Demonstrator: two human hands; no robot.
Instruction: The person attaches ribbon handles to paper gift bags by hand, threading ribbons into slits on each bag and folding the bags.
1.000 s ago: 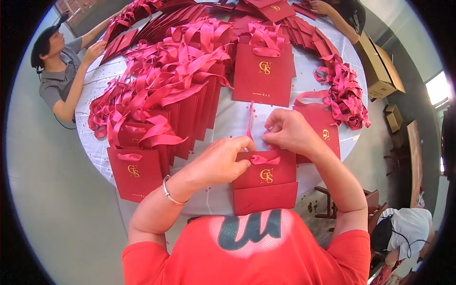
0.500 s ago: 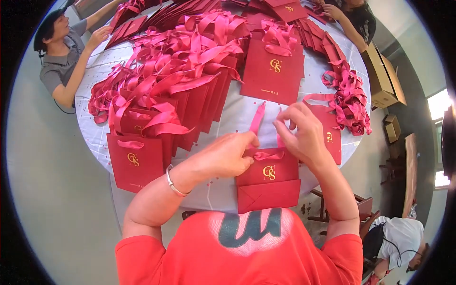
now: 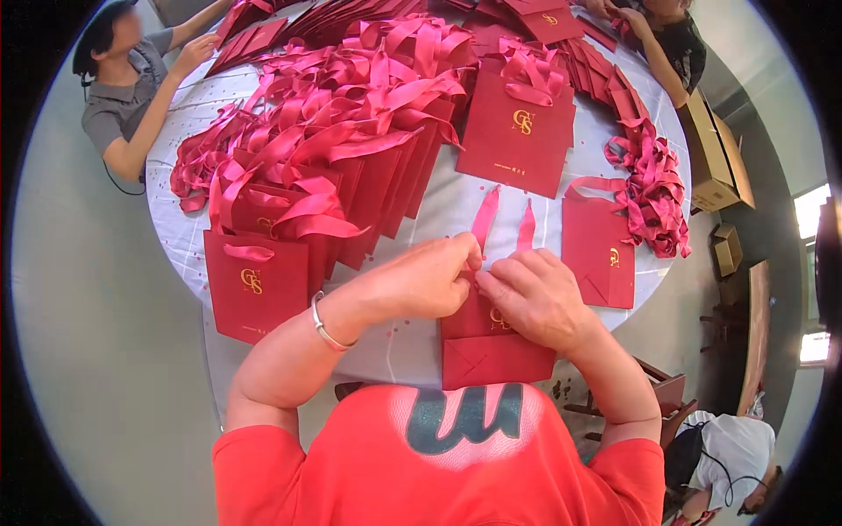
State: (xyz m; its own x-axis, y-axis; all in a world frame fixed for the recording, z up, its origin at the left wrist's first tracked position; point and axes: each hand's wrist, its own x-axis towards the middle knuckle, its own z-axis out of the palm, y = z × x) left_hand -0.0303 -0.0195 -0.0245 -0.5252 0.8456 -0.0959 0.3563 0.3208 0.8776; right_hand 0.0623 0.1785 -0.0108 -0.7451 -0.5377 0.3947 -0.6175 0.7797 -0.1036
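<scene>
A dark red paper bag (image 3: 497, 361) lies in front of me at the table's near edge, its bottom folded up toward me. Two ends of pink ribbon (image 3: 484, 217) stretch away beyond its top edge. My left hand (image 3: 430, 279), with a silver bangle on the wrist, is closed at the bag's upper left corner, pinching by the left ribbon end. My right hand (image 3: 539, 298) lies over the bag's upper right part, fingers curled together, its thumb side almost meeting my left fingertips. What the right fingers hold is hidden, as is most of the gold print.
Many red bags with pink ribbons (image 3: 351, 123) stand in rows at the left. One bag (image 3: 509, 140) lies ahead, another (image 3: 596, 254) at right beside a ribbon heap (image 3: 651, 197). Two people work across the white-covered round table (image 3: 412, 351); cardboard boxes (image 3: 710, 158) stand right.
My right hand has come down and left from above the bag onto its upper front, covering the front ribbon loop. My left hand stays at the corner. The view has shifted slightly.
</scene>
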